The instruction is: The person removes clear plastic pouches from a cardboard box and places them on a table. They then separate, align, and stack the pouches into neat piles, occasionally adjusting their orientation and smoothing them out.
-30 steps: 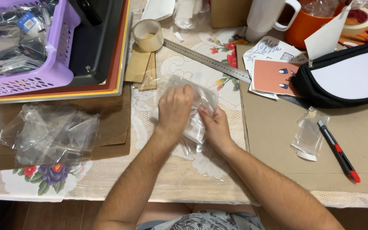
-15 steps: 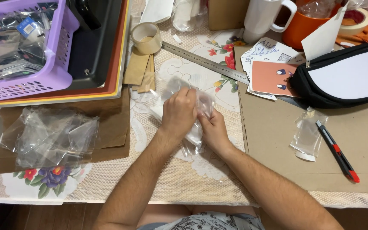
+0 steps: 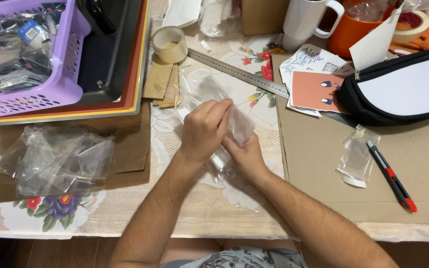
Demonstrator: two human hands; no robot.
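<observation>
Left hand: my left hand (image 3: pixel 205 130) lies curled over the clear plastic sleeve (image 3: pixel 238 124), fingers pressed onto it.
Right hand: my right hand (image 3: pixel 247 158) pinches the sleeve's lower end from beneath.
Sleeve: mid-table, long axis running from the tape roll (image 3: pixel 170 43) towards my body; both hands touch it.
Room: cardboard sheet (image 3: pixel 423 168) lies right, bag pile (image 3: pixel 58 159) left; near table edge open.

Clear plastic bags (image 3: pixel 58 159) lie left; more fill the purple basket (image 3: pixel 58 84).
</observation>
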